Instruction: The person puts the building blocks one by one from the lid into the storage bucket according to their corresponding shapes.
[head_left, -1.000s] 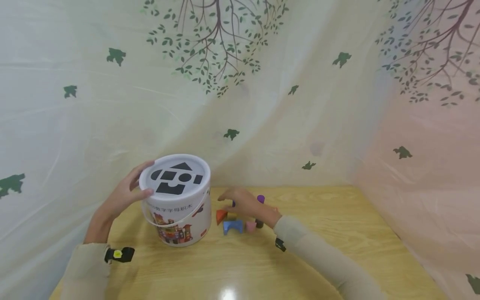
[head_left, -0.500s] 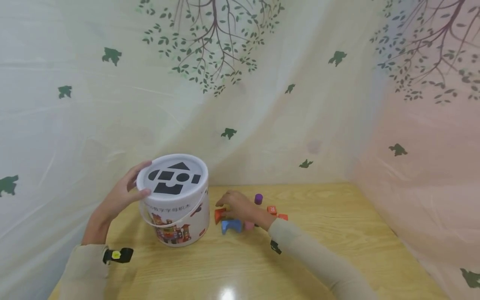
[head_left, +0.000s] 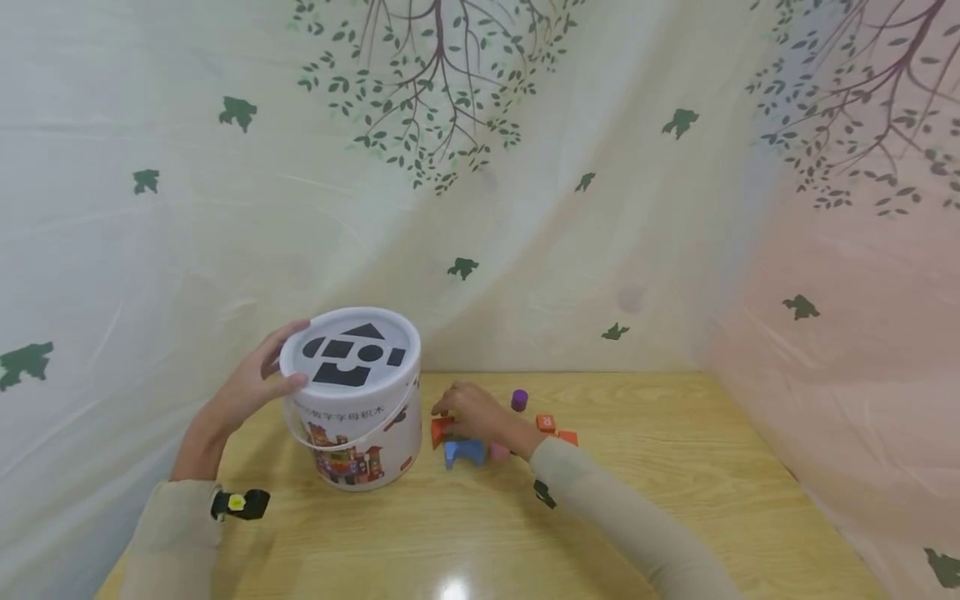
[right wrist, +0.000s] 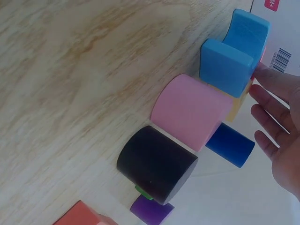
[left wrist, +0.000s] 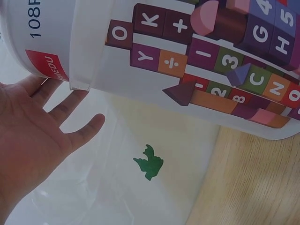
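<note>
A white toy-block bucket (head_left: 401,450) with shape cut-outs in its lid (head_left: 393,379) stands left of centre on the table. My left hand (head_left: 243,392) rests on the lid's left rim, thumb on top; its fingers are spread and fairly straight in the left wrist view. Just right of the bucket, my right hand (head_left: 480,414) pinches a red block (head_left: 439,435), which is mostly hidden in the right wrist view. Close beneath that hand are a blue arch block (right wrist: 227,70), a pink cylinder (right wrist: 190,112), a black cylinder (right wrist: 152,159) and a dark blue cylinder (right wrist: 230,145).
A purple cylinder (head_left: 519,400) and a red block marked R (head_left: 545,423) lie to the right of the blocks under my hand. The wooden table (head_left: 675,483) meets a hanging leaf-print cloth (head_left: 525,317) at the back and on the right side.
My right hand has shifted slightly down over the blocks and its fingers have closed in on the red block. The red blocks by the wrist have become visible. The left hand stays on the bucket.
</note>
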### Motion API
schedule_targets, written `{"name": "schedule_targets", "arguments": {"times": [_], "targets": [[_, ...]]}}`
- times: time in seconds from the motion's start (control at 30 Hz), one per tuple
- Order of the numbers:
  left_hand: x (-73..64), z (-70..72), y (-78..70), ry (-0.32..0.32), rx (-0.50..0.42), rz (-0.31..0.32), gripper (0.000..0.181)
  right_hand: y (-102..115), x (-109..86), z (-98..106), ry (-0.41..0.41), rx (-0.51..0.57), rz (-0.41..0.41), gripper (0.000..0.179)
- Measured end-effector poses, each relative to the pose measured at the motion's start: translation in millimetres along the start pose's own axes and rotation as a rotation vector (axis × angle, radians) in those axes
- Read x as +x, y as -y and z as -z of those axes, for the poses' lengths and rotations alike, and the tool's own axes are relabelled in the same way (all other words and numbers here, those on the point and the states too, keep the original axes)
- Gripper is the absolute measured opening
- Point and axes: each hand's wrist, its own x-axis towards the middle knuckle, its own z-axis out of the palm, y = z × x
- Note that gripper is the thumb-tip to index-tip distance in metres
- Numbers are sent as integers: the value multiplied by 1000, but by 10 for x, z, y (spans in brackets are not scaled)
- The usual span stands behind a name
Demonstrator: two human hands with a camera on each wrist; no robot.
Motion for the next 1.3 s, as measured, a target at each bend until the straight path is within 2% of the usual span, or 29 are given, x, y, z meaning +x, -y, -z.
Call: {"name": "schedule_targets", "arguments": {"times": [0.2,0.47,0.77,0.9,1.13,1.3], "targets": [[22,11,8,-2,9,1,82,32,35,20,-3,8,14,24],[34,-5,52,3,-5,6,83,63,50,11,39,-6,12,24],[16,-4,29,-2,-8,13,83,89,56,21,71,5,-25,23],[2,3,44,-15,-14,-3,82,104,56,23,86,-8,-53,24],[16,-18,70,-19,-11,-9,82,119,29,45,33,-48,-25,25],[21,-31,56,-26,-14,-8,82,130,9,96,-1,-48,-24,32]]}}
